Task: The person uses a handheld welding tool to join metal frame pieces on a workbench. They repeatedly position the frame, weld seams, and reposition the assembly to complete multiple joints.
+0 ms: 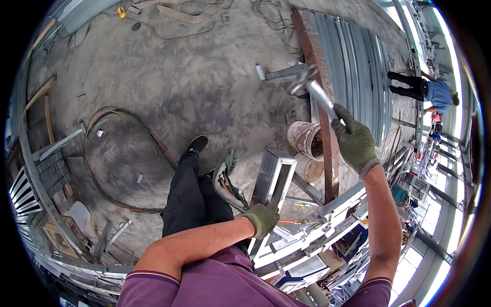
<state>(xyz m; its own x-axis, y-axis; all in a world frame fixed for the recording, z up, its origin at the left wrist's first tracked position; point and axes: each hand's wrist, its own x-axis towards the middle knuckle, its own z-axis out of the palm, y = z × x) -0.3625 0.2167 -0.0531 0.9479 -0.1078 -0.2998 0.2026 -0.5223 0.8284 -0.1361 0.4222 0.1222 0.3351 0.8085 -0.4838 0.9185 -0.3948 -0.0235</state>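
Observation:
In my raised right hand [356,141], wearing a green work glove, is a hammer [320,96] with a bright metal handle. The hammer's head points up and to the left and is slightly blurred. My left hand [262,220], gloved the same way, is closed around the lower end of a rectangular sheet-metal frame [266,176] with an open slot along its face. My left fingertips are partly hidden by the frame. A green-wrapped bundle of hoses [227,176] hangs between the frame and my legs.
Right of the frame runs a brown steel beam [327,148] beside stacked corrugated metal sheets [353,66]. A stained white bucket [305,139] stands against it. A looped hose [92,169] lies on the concrete floor at left. Another person [437,94] stands at far right.

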